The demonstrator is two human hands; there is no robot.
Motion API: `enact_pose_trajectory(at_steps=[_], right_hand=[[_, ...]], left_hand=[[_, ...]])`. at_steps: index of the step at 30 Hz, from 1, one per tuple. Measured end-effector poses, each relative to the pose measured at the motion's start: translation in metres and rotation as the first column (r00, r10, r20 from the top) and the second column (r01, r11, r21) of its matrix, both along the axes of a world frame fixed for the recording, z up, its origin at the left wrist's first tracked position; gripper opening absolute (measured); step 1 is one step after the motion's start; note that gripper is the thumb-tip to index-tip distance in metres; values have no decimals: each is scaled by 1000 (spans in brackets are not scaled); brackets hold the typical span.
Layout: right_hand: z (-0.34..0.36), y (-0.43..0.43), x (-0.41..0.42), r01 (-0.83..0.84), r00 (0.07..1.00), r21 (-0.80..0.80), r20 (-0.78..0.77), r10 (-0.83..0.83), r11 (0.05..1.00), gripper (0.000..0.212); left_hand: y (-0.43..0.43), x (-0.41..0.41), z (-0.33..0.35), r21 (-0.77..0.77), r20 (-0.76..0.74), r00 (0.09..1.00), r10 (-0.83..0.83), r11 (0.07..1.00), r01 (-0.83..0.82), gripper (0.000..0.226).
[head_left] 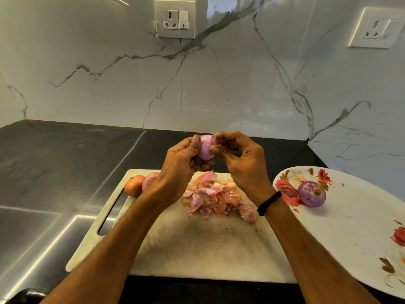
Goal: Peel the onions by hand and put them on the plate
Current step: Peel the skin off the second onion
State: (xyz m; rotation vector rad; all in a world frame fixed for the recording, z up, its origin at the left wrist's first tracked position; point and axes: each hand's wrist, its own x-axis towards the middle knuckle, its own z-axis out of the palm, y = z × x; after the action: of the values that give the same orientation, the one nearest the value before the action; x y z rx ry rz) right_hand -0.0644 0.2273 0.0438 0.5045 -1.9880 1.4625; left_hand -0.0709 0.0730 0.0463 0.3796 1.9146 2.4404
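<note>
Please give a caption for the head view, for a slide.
Left hand holds a pink onion, right hand peels it over the cutting board; one peeled onion lies on the plate.

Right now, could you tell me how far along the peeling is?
Done: one peeled onion sits on the plate, skins piled on the cutting board. In hand: the left hand and right hand grip a nearly bare onion. Remaining: a brown-skinned onion and a pinkish onion wait there.

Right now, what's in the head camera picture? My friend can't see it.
The left hand and right hand hold a pale pink onion above a white cutting board strewn with pink onion skins. Two more onions sit on the board's left; a purple peeled onion rests on a flowered white plate.
</note>
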Motion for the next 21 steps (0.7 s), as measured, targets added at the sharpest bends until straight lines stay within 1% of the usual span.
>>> enact_pose_trajectory(at_steps=[3,7,10,12,14,17,19,21], right_hand=[[-2,-1,-1,38,999,-39,0,-38,999,13],[-2,-1,-1,100,994,-70,43,-97,993,11],[0,1,-1,127,989,-150,90,-114,981,6],[0,4,-2,152,983,-171,128,-131,973,8],[-1,9,-4,179,976,-113,145,-162,977,11],[-3,13,-3,214,970,24,116,-215,977,23],[-2,12,-1,214,973,44,74,-217,976,19],[0,9,0,167,984,12,55,-167,986,17]], left_hand=[[2,2,2,9,7,1000,-13,1000,13,30],[5,4,3,64,63,997,-42,997,38,38],[7,4,5,172,146,987,-69,984,43,36],[5,3,6,206,154,985,-76,978,43,34],[4,3,5,201,140,988,-70,979,41,37],[4,3,5,176,105,994,-43,984,24,46],[4,3,5,161,76,997,-26,987,13,51],[4,2,4,155,60,998,-15,988,6,49]])
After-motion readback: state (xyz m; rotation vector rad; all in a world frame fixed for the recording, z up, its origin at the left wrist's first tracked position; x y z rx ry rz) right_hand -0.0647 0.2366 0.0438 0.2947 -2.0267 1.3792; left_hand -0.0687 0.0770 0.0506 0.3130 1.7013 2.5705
